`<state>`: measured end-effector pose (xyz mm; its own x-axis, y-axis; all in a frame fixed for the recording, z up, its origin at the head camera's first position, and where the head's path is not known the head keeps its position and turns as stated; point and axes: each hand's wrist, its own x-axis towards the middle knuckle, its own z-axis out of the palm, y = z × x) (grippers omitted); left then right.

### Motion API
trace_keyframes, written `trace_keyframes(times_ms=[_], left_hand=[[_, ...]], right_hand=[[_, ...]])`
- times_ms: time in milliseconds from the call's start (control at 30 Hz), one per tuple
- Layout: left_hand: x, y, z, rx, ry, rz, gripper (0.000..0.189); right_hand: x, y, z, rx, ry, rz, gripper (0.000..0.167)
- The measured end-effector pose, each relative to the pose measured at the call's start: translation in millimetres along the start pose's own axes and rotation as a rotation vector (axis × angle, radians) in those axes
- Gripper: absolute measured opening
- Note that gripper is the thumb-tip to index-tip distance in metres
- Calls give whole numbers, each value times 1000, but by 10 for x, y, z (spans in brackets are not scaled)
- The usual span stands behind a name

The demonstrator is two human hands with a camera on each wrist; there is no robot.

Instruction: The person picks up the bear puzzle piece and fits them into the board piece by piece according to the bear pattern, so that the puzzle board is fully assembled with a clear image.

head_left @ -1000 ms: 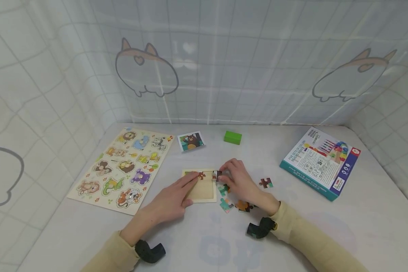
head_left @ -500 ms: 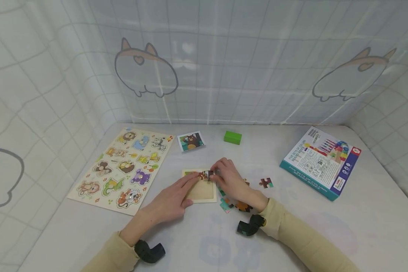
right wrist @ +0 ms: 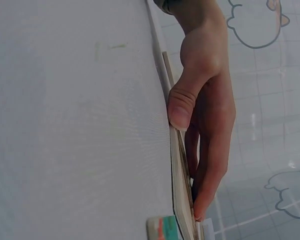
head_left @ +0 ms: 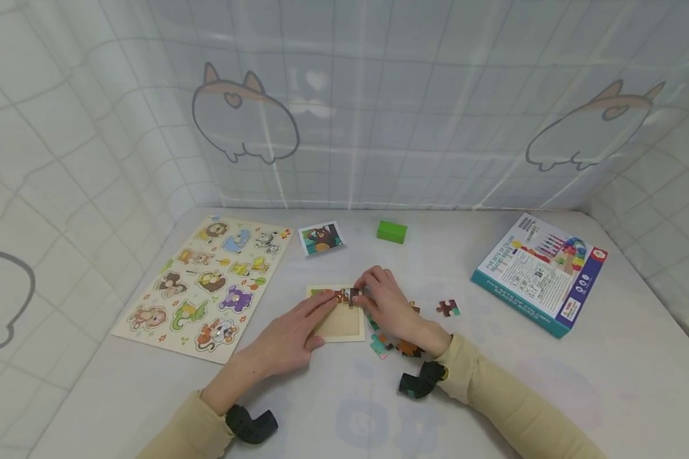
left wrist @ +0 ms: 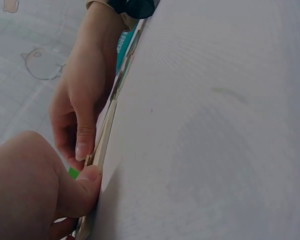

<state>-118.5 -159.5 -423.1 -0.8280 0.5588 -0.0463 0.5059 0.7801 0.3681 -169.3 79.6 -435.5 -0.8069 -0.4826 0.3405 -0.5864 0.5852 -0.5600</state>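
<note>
A shallow wooden puzzle tray (head_left: 341,326) lies flat in the head view. My left hand (head_left: 281,338) rests across its left side, fingers stretched towards the top edge; in the right wrist view its thumb (right wrist: 180,117) touches the tray's edge. At the tray's upper right corner my right hand (head_left: 386,306) pinches a brown-and-white jigsaw piece (head_left: 353,295), which sits beside other pieces along the top row. Loose jigsaw pieces (head_left: 381,345) lie right of the tray, partly under my right hand. A brown piece (head_left: 448,308) lies apart, farther right.
An animal puzzle board (head_left: 207,287) covers the table's left side. Behind the tray are a bear picture card (head_left: 321,238) and a green block (head_left: 392,232). A bead-set box (head_left: 540,274) stands at right. A patterned curtain (head_left: 379,127) rises behind the table.
My right hand has moved left with the jigsaw piece, bringing it from the tray's right edge up against the top-row pieces. My left hand has stayed in place.
</note>
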Motion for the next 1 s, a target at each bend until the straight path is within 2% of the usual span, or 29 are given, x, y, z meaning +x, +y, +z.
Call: trace_keyframes(times_ms=[433, 733, 867, 1000], left_hand=[[-8, 13, -25, 15, 9, 33, 66], [18, 47, -39, 30, 23, 19, 68], [59, 107, -51, 52, 39, -4, 69], [97, 160, -72, 89, 44, 0, 67]], right_hand=[[-13, 22, 37, -23, 16, -12, 16], [-12, 28, 35, -19, 9, 0, 15], [-5, 21, 35, -12, -1, 5, 15], [-4, 18, 35, -18, 5, 10, 15]])
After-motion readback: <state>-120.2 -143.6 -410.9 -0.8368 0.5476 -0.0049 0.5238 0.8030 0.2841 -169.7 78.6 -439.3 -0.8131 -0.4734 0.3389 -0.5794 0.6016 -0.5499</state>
